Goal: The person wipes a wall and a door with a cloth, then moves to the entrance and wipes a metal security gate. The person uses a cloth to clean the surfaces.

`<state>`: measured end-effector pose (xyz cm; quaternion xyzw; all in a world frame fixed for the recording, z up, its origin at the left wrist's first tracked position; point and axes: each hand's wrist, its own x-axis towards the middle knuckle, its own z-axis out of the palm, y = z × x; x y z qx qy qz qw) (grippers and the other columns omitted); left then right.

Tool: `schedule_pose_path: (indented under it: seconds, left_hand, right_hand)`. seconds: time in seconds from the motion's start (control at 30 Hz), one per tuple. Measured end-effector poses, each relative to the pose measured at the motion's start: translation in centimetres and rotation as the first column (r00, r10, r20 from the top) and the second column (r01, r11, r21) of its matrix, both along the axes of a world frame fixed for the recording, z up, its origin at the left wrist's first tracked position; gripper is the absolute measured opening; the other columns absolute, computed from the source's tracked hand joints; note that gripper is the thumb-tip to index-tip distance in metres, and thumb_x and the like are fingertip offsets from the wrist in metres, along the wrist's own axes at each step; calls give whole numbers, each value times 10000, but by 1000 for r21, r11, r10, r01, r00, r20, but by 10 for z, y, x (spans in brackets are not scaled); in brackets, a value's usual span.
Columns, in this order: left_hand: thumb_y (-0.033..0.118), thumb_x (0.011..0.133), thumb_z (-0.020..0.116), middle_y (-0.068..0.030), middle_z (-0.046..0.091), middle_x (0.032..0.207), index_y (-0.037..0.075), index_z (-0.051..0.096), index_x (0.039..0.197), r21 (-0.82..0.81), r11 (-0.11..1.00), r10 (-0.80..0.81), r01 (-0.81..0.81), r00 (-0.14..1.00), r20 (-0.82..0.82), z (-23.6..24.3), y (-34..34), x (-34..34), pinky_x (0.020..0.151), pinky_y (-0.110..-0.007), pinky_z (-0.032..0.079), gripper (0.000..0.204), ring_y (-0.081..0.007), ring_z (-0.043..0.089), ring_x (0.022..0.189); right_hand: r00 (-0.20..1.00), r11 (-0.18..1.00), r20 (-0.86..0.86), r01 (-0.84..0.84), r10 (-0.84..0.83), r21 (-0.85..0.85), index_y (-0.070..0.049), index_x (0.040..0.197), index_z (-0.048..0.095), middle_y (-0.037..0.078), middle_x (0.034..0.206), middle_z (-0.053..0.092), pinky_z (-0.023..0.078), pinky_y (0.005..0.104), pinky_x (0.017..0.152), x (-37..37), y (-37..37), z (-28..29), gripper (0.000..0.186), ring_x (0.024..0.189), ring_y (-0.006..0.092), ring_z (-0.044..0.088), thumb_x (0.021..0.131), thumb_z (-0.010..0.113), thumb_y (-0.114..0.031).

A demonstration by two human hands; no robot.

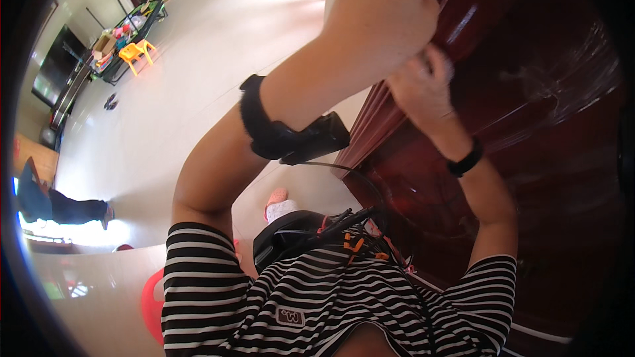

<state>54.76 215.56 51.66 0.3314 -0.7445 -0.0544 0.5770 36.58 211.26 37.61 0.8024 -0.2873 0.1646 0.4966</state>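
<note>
My left hand [390,10] reaches across to the upper right, its back towards me and its fingers curled at the top edge of the picture. What those fingers hold, if anything, is hidden. Just below it, my right hand [423,89] is raised over the moulded edge of a dark red polished wooden surface [456,218]. Its fingers are bent and slightly blurred, and I cannot make out anything between them. A black strap with a black box [317,139] is round my left forearm, and a black band [466,158] circles my right wrist.
Wrinkled clear plastic [562,86] lies on the dark red surface. A black pouch with cables [297,241] sits at my waist. A red plastic seat [152,304] shows under me. Farther off are a yellow chair [137,54], a cluttered low rack and a person [59,205] at left.
</note>
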Motion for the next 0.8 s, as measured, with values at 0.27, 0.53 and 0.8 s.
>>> schedule_pose_path:
  seconds: [0.27, 0.53, 0.8]
  left_hand:
    - [26, 894, 597, -300, 529, 1209, -16, 500, 1248, 49, 999, 13, -15, 999, 45, -24, 9, 24, 915, -482, 490, 369, -472, 594, 1017]
    - [96, 924, 661, -132, 610, 1176, 56, 608, 1220, 176, 955, 220, -238, 969, 114, -39, 15, 50, 800, -331, 536, 303, -238, 648, 894]
    - [92, 937, 650, -147, 600, 1136, 37, 597, 1226, 155, 976, 142, -150, 988, 65, -48, 2, 52, 782, -331, 538, 299, -235, 652, 881]
  right_hand:
    - [988, 988, 39, -151, 152, -11, 22, 1164, 633, 133, 1136, 631, 412, 334, 1088, 15, -13, -97, 291, 1110, 250, 584, 884, 645, -57]
    - [926, 973, -339, -97, 165, 210, -42, 1147, 684, 120, 1171, 630, 273, 476, 1198, 6, -2, -261, 306, 1229, 277, 523, 921, 535, -185]
    - [938, 999, -344, -52, 45, -11, -70, 1169, 672, 116, 1304, 592, 326, 533, 1171, -6, -4, -78, 290, 1280, 266, 513, 920, 570, -178]
